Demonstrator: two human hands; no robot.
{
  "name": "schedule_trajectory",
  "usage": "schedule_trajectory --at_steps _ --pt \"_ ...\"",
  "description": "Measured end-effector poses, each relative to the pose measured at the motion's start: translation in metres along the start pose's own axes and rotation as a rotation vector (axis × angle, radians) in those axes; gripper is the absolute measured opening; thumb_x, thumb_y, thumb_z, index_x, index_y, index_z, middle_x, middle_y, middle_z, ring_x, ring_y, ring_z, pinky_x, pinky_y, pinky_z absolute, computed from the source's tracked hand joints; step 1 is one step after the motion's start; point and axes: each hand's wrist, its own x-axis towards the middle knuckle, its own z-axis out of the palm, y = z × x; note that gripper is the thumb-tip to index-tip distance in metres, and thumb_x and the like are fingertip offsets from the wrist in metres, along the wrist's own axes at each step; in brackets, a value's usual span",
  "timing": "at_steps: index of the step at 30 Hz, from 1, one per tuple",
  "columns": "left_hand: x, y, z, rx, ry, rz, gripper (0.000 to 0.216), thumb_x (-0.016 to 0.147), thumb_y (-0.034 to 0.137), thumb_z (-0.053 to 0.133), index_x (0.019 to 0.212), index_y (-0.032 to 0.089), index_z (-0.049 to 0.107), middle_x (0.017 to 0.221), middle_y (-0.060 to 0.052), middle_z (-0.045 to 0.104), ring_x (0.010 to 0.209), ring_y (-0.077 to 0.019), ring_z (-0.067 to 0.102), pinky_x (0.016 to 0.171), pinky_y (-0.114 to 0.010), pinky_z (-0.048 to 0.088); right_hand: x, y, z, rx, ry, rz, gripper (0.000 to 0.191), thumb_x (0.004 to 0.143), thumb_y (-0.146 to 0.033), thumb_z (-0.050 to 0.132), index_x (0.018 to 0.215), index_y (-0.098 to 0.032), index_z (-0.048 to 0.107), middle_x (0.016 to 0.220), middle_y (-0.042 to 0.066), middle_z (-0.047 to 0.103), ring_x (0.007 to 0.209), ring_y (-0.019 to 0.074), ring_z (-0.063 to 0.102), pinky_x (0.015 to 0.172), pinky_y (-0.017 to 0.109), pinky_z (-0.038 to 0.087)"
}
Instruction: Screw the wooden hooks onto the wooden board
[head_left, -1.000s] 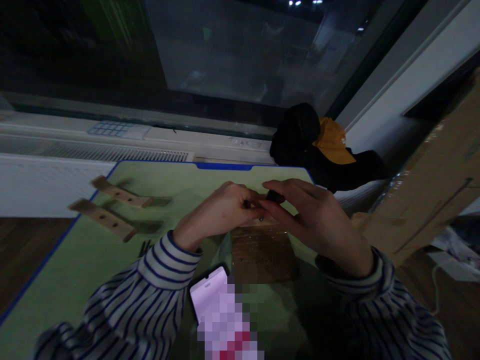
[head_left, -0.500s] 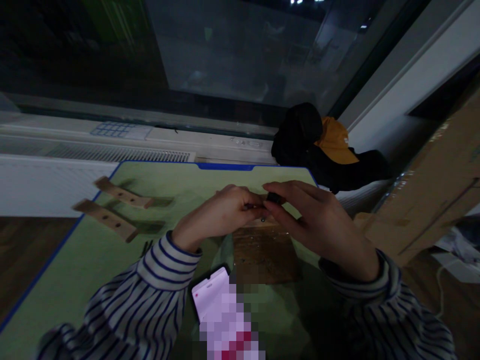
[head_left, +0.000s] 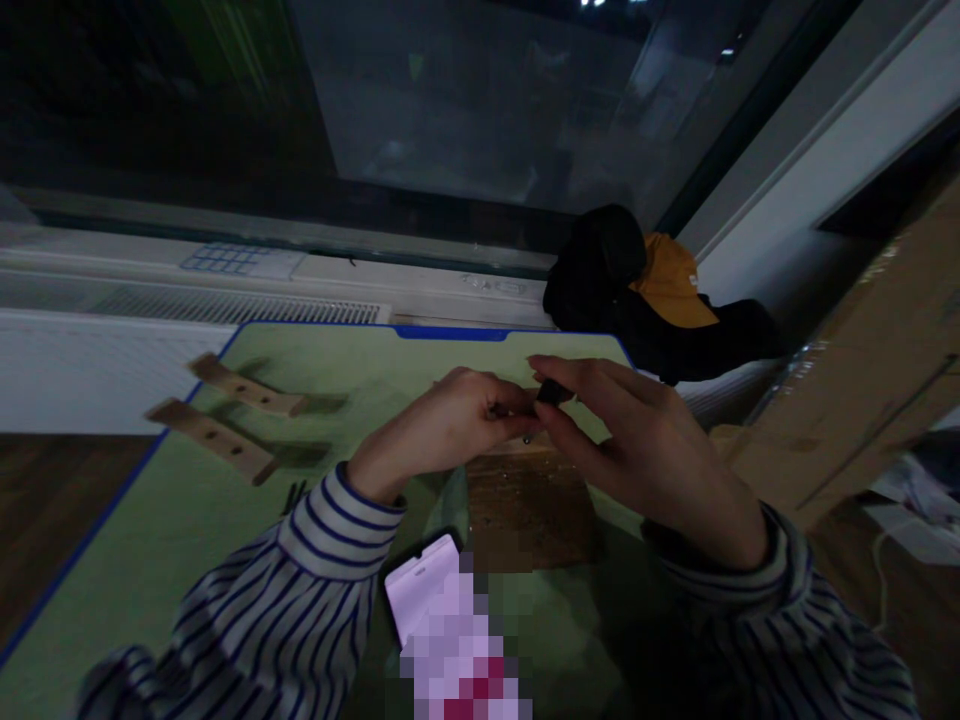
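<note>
Over a brown wooden board (head_left: 532,515), my two hands meet at the fingertips. My right hand (head_left: 637,430) pinches a small black block-like piece (head_left: 553,391) between thumb and forefinger. My left hand (head_left: 457,425) is closed in a pinch just beside it; what its fingers hold is mostly hidden. A small shiny metal end (head_left: 527,438) shows below the left fingertips. The board's far edge is lighter wood, partly covered by the hands.
Two curved wooden bars with holes, one farther back (head_left: 247,385) and one nearer (head_left: 214,440), lie on the green tabletop (head_left: 337,350). A lit phone (head_left: 431,580) lies in front, partly pixelated. Dark thin pieces (head_left: 295,495) lie by my left sleeve. Caps (head_left: 671,280) rest by the window; a cardboard box (head_left: 847,380) stands right.
The right fingers and the black piece have tilted slightly and shifted a little to the right. The left hand has barely moved.
</note>
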Motion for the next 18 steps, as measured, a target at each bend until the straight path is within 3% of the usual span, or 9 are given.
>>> schedule_trajectory --at_steps 10,18 --pt "-0.0030 -0.0009 0.0005 0.115 -0.036 -0.022 0.018 0.083 0.025 0.051 0.079 0.016 0.067 0.071 -0.001 0.065 0.066 -0.0121 0.058 0.063 -0.024 0.040 -0.0015 0.0008 0.0008 -0.046 0.008 0.002 0.025 0.087 -0.021 0.052 0.111 -0.014 0.055 0.097 0.008 0.065 0.087 0.0175 0.062 0.077 0.030 0.051" --pt "-0.0008 -0.0009 0.0020 0.008 0.049 0.007 0.014 0.080 0.025 0.058 0.086 0.018 0.068 0.069 0.003 0.065 0.062 -0.0094 0.058 0.058 -0.020 0.039 -0.0004 -0.0002 0.0000 -0.066 0.008 0.018 0.027 0.086 -0.023 0.053 0.111 -0.015 0.054 0.092 0.006 0.065 0.083 0.0179 0.063 0.071 0.030 0.051"
